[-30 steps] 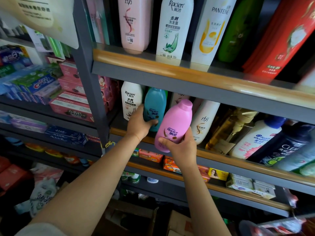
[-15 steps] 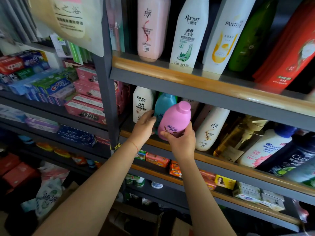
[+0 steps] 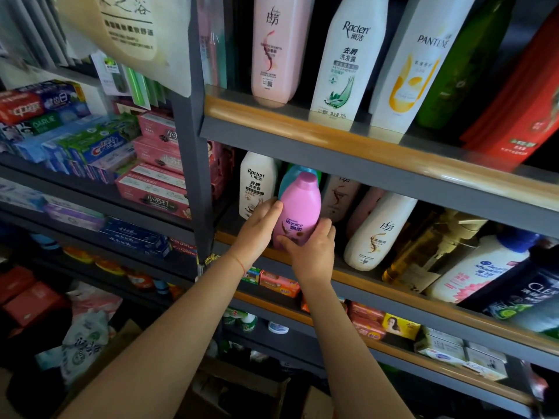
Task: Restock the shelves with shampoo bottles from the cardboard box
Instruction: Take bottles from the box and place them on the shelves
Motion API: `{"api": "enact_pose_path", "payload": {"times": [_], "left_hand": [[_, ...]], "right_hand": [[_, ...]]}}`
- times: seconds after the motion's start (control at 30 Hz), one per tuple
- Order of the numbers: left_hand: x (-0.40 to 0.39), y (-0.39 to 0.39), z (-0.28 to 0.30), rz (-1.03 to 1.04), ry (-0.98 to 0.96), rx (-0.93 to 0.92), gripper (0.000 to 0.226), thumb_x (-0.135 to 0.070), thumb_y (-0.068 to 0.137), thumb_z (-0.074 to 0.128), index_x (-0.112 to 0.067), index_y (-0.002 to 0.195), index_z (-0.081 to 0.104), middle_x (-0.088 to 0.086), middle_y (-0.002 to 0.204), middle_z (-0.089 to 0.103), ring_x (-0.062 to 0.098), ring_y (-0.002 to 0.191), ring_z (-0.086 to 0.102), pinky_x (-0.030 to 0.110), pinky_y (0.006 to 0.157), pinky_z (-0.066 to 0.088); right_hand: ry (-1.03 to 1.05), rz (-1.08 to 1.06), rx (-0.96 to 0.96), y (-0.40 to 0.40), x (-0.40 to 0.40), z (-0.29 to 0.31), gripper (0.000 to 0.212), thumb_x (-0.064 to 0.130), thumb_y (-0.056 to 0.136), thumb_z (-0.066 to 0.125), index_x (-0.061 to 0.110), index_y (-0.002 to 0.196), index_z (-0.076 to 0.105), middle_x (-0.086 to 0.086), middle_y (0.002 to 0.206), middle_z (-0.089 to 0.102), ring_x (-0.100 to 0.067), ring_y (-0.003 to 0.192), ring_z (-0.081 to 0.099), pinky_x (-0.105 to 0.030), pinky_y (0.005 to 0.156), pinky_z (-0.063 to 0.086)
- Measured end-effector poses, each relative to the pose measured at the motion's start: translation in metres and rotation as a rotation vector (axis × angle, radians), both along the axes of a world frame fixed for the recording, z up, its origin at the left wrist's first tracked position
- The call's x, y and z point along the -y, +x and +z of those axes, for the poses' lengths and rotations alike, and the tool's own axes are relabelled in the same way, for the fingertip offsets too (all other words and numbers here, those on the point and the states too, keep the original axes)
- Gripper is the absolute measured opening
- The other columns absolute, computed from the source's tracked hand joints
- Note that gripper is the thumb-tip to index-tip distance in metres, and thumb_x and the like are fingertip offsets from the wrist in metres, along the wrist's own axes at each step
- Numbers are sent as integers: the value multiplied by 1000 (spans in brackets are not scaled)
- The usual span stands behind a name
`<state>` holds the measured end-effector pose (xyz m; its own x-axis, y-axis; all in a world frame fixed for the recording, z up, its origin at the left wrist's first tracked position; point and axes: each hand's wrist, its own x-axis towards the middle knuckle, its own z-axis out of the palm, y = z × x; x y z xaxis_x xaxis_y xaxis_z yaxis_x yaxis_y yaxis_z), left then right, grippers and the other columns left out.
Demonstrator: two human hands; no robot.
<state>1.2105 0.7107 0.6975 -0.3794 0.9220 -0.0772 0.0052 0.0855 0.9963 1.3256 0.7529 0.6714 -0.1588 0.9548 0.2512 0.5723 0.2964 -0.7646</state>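
the grip is two-handed: the right hand (image 3: 313, 252) curls round the lower part of the pink shampoo bottle (image 3: 299, 207), thumb across its front at the base, while the left hand (image 3: 260, 228) lies against the bottle's side at 9 o'clock with fingers nearly straight, steadying rather than clasping. the bottle stands upright on the middle shelf (image 3: 378, 279), at or just behind its wooden front lip, directly in front of a teal bottle (image 3: 295, 172) whose top shows at 12 o'clock. a white raclen bottle (image 3: 257, 184) stands just beside it at 10 o'clock, and a leaning white bottle (image 3: 376, 234) sits at 3 o'clock, apart from it.

as for progress, this one bottle looks all but placed; it seems to need only a small nudge into line and then letting go. whether its base rests fully on the shelf i cannot tell, since the hands hide it. the shelf row already holds many bottles, so gaps are few here. the cardboard box (image 3: 242, 388) lies open on the floor at 6 o'clock, between the forearms, its inside too dark to show how many bottles remain, so how much restocking is left stays uncertain.
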Motion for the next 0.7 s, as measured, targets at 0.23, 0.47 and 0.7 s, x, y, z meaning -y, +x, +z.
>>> {"api": "enact_pose_path", "payload": {"times": [0.23,0.47,0.7], "left_hand": [[4,1,-1,46,45,-20,17,-56,100,38,-51,111,49,-31,107,51,0,109,52,24,97,42],[23,-4,-6,133,100,-118,30,-38,104,43,-30,127,61,-10,120,65,6,115,57,20,91,44],[101,-27,-87,563,-32,59,29,-7,96,49,-19,78,68,-3,63,61,11,59,57,27,60,48]], "right_hand": [[15,-13,-35,-10,4,-2,78,35,62,92,5,113,41,-4,112,40,-22,92,50,-34,71,50],[15,18,-84,-10,7,-1,76,42,63,90,3,109,43,-4,109,42,-18,89,48,-24,68,39],[98,161,-310,-15,82,-42,20,27,99,56,14,84,51,5,69,51,-4,63,48,-19,59,38]]}}
